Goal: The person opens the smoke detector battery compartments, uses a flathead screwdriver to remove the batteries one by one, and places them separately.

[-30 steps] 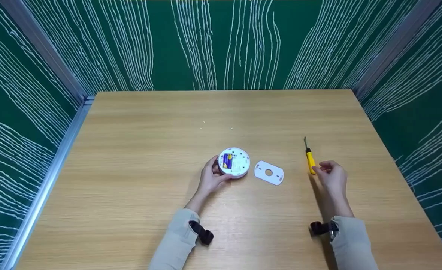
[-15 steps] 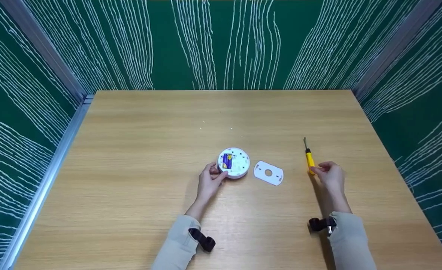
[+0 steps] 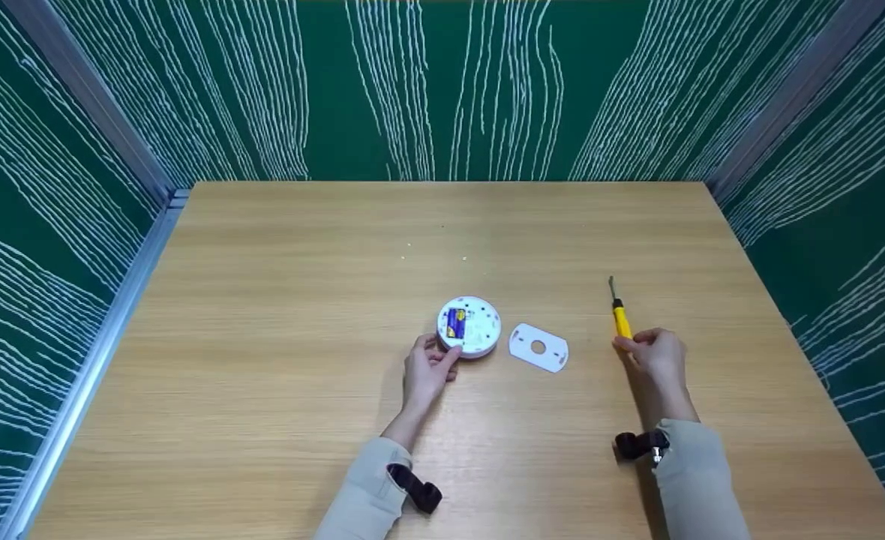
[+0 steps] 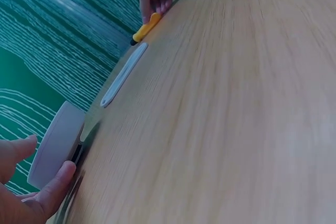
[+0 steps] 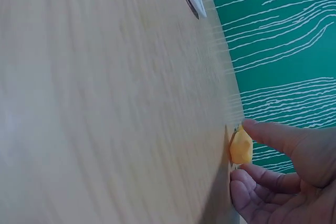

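Note:
In the head view my left hand (image 3: 426,373) is at the near left rim of a round white battery-powered device (image 3: 480,330), its thumb tip overlapping the edge. Blue and yellow batteries (image 3: 455,323) show in its upturned face. The left wrist view has the device (image 4: 55,145) between a spread thumb and index finger, both fairly straight. Over on the right, my right hand (image 3: 658,356) pinches the butt end of a yellow-handled screwdriver (image 3: 622,321), whose shaft points away from me. Thumb and forefinger sit on opposite sides of the handle (image 5: 241,147) in the right wrist view.
A flat white plate (image 3: 551,349) with a round central hole lies on the wooden table (image 3: 300,300) between the two hands. Tiny white specks are scattered farther back. Green walls with white lines (image 3: 367,90) stand at the table's back and sides.
My left hand has drawn back toward me, its fingers coming away from the device's side. The right hand has shifted slightly left and closed around the screwdriver's handle end.

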`<state>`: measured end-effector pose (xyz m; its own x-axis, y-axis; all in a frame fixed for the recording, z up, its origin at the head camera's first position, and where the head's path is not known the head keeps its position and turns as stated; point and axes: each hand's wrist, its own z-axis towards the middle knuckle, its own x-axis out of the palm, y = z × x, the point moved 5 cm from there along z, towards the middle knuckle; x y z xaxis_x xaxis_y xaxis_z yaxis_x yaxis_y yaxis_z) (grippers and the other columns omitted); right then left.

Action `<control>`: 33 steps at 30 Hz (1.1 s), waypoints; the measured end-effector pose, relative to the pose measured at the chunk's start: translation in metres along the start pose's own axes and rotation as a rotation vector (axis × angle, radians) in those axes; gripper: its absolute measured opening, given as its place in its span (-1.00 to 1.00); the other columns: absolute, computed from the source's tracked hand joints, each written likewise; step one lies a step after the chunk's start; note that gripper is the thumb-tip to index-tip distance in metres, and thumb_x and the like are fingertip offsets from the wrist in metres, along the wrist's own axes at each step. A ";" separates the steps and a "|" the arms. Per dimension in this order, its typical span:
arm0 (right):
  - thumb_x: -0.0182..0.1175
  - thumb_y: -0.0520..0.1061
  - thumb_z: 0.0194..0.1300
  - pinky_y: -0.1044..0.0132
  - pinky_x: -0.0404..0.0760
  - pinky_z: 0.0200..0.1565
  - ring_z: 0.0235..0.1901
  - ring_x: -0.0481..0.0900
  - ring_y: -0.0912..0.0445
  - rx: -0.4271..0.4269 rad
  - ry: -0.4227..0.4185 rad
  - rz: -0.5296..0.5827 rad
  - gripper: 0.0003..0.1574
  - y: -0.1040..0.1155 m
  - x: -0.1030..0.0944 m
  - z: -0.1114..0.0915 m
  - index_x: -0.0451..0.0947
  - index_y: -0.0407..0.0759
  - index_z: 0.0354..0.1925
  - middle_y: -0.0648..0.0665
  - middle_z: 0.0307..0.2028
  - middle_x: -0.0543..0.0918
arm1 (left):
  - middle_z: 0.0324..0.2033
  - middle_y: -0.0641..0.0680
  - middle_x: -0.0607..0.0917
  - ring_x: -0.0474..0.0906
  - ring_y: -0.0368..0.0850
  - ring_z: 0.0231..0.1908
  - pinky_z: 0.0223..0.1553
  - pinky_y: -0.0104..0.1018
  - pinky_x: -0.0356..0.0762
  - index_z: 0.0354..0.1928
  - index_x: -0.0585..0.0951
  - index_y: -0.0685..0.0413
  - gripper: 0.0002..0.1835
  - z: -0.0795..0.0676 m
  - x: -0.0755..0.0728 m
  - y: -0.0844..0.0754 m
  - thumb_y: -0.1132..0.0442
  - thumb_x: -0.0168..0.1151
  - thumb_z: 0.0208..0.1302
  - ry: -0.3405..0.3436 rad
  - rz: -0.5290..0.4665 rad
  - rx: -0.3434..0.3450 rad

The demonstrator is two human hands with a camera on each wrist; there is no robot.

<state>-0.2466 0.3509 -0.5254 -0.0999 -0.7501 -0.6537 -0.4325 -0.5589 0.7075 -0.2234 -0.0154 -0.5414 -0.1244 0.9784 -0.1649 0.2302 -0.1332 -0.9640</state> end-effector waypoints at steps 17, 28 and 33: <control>0.21 -0.08 0.13 0.47 0.38 -0.65 -0.48 0.36 0.09 0.036 0.007 -0.055 -0.56 0.000 0.002 0.004 0.43 -0.43 -0.17 -0.23 -0.32 0.43 | -0.53 0.10 0.59 0.57 -0.10 -0.64 -0.60 -0.37 0.60 0.06 0.34 0.29 -0.47 0.002 0.004 0.000 0.24 0.26 0.08 -0.042 -0.029 -0.021; 0.18 -0.11 0.16 0.49 0.48 -0.62 -0.54 0.43 0.13 0.012 -0.051 -0.022 -0.61 0.002 0.001 -0.002 0.46 -0.43 -0.18 -0.25 -0.34 0.49 | -0.51 0.10 0.57 0.57 -0.10 -0.62 -0.58 -0.34 0.61 0.05 0.37 0.29 -0.51 0.006 0.002 0.000 0.24 0.24 0.10 -0.030 -0.031 -0.004; 0.17 -0.07 0.16 0.49 0.50 -0.61 -0.55 0.44 0.14 0.007 -0.099 0.015 -0.57 0.001 -0.001 -0.006 0.45 -0.40 -0.14 -0.22 -0.34 0.49 | -0.51 0.10 0.57 0.57 -0.09 -0.59 -0.57 -0.32 0.61 0.02 0.39 0.30 -0.56 0.008 0.000 -0.002 0.27 0.22 0.12 -0.029 -0.045 -0.004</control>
<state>-0.2416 0.3491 -0.5219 -0.1941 -0.7200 -0.6663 -0.4367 -0.5447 0.7159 -0.2318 -0.0167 -0.5417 -0.1622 0.9785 -0.1274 0.2278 -0.0885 -0.9697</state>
